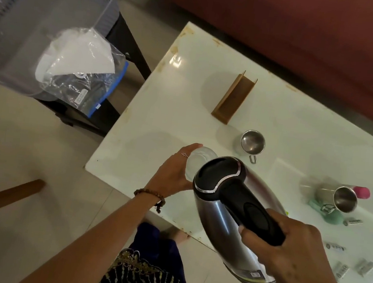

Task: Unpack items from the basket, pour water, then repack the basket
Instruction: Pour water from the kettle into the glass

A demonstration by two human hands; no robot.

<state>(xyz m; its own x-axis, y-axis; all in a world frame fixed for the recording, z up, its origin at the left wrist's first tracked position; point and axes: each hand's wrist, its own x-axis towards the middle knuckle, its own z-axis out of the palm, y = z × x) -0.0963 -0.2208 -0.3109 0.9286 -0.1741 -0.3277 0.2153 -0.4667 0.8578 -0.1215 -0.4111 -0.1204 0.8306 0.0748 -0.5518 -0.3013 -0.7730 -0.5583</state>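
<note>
Kettle (226, 217): steel body, black lid and handle, held tilted above the near edge of the tabletop (185, 99), spout end toward the glass (198, 160). My right hand (285, 246) is clenched round the black handle from the near side; the kettle body extends up and left from that grip. Glass: clear, upright on the tabletop, partly hidden behind the kettle lid. My left hand (173, 172) wraps its left side, fingers curled on the wall. Water stream not discernible.

Beyond the glass: small steel cup (253, 142), then a brown holder (233, 98). To the right: second steel cup (345, 199) lying on its side, pink item (362, 192), small sachets (354, 221).

Basket (32, 21): grey, off the tabletop to the left, with a clear bag (82, 70) of white filters hanging over its rim.
</note>
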